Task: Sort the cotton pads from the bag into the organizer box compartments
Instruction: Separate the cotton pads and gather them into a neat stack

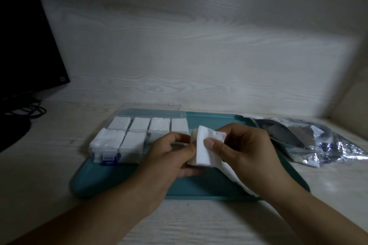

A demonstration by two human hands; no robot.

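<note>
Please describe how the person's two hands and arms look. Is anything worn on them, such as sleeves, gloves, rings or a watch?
Both forearms are bare as far as the picture shows; no sleeves come into view. The left hand and the right hand wear no gloves. No ring, watch or bracelet can be seen on either. The fingernails are short and unpainted. The light is dim, so finer marks cannot be told.

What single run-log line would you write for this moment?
step: sorting | left hand: holds cotton pads | right hand: pinches top pad | organizer box: open, visible compartments filled | bag: right of tray
</note>
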